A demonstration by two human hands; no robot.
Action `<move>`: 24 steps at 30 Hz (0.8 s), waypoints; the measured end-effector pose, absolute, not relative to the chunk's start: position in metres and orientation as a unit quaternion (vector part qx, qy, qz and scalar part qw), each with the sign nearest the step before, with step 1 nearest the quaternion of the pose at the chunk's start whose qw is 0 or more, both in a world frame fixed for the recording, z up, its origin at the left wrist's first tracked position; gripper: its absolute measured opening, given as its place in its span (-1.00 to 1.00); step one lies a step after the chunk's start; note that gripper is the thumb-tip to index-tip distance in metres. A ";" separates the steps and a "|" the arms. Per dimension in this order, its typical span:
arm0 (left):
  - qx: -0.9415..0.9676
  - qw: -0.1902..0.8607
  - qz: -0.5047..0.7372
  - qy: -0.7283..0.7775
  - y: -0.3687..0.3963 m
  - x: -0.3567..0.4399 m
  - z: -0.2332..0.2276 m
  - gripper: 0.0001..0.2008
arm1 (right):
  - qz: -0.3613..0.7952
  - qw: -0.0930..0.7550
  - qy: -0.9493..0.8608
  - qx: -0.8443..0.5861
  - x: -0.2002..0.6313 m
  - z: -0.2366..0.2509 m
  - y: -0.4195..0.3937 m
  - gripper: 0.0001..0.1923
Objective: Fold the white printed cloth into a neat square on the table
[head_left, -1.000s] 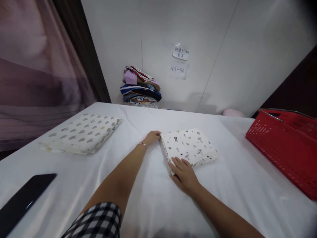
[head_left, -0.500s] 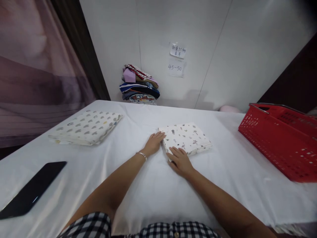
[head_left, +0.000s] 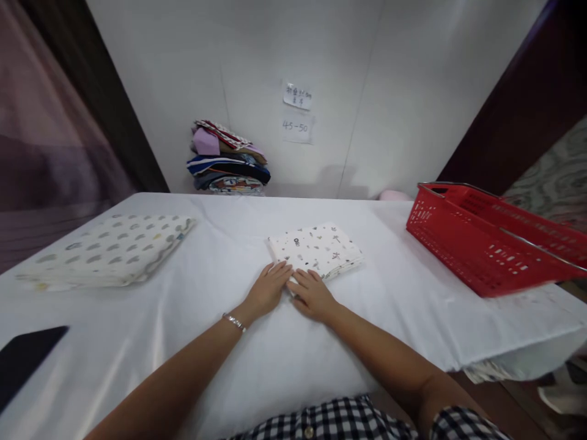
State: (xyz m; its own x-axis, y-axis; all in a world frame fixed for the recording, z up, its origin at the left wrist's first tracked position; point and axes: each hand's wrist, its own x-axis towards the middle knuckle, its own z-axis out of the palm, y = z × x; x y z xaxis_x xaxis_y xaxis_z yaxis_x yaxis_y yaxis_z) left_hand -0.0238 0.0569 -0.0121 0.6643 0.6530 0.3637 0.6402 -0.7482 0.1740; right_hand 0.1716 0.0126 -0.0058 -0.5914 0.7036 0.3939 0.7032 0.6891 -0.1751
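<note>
A folded white cloth [head_left: 316, 247] printed with small plants and figures lies in the middle of the white-covered table. My left hand [head_left: 269, 287] rests on its near left corner, fingers stretched out and lying flat. Right beside it, my right hand [head_left: 314, 296] lies on the cloth's near edge with its fingers extended, the thumb down by the edge. The hands almost touch. Farther left lies a larger folded white cloth [head_left: 114, 247] with grey cloud-like shapes, out of reach of both hands.
A red perforated basket [head_left: 468, 244] with metal handles stands at the table's right side. Toward the near left lies a flat black object [head_left: 27, 360]. Folded fabrics [head_left: 229, 162] are piled by the wall at the back, left of two paper notes [head_left: 298, 113].
My left hand has slid along the cloth's left side toward me, down to the near corner beside my right hand. The view has turned right, showing more of the basket.
</note>
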 end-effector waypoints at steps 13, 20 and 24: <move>0.904 0.073 0.235 0.350 0.032 0.006 0.007 -0.60 | -0.014 0.235 -0.816 -0.528 0.318 0.002 0.036 -0.53; 0.896 0.042 0.252 0.364 0.031 0.023 0.000 -0.72 | 0.152 0.338 -0.623 -0.688 0.359 0.006 0.058 -0.69; 0.896 0.022 0.248 0.368 0.033 0.023 -0.003 -0.71 | 0.217 0.339 -0.543 -0.737 0.370 0.009 0.067 -0.74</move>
State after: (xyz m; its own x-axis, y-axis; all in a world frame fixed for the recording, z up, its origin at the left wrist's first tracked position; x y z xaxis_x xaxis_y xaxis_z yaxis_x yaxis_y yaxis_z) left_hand 0.0228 0.0325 -0.0030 0.6066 0.6699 0.4282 0.6480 -0.7286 0.2220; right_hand 0.3700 0.0666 0.0088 0.3163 0.9475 0.0479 0.6530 -0.1808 -0.7354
